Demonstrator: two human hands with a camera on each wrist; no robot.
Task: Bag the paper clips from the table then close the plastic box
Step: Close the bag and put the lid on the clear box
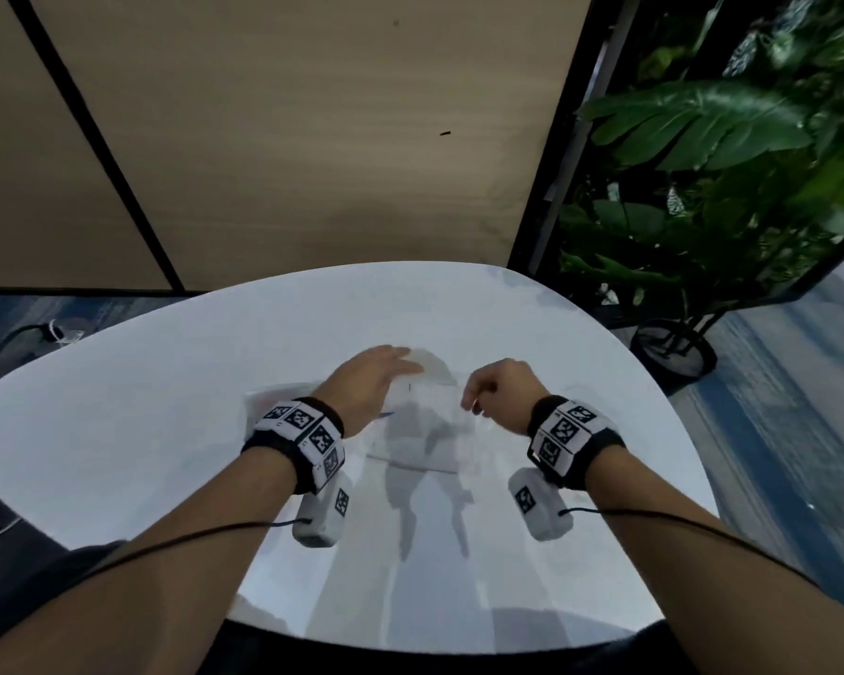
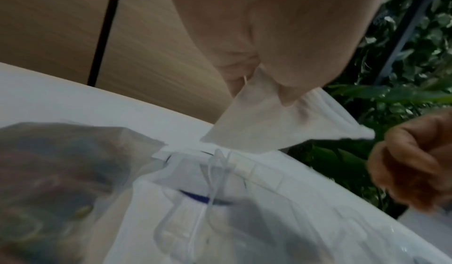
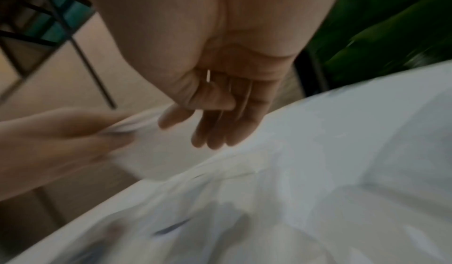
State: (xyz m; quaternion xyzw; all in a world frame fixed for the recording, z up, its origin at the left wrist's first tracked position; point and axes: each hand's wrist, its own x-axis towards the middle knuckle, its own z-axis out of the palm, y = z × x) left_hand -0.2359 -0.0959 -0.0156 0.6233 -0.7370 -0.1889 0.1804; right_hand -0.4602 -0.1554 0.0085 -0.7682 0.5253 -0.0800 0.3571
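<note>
- Two hands were seen over the white surface point(image 1: 166, 431).
- A clear bag point(image 2: 276, 121) was pinched by the left hand point(image 1: 369, 382), above the plastic box point(image 1: 420, 431).
- The right hand point(image 1: 500, 389) was loosely curled; contents could not be told.

Tan panelled wall point(image 1: 313, 138) far behind the white table point(image 1: 118, 406); leafy potted plant point(image 1: 702, 163) far right, bluish floor point(image 1: 775, 382)
</note>
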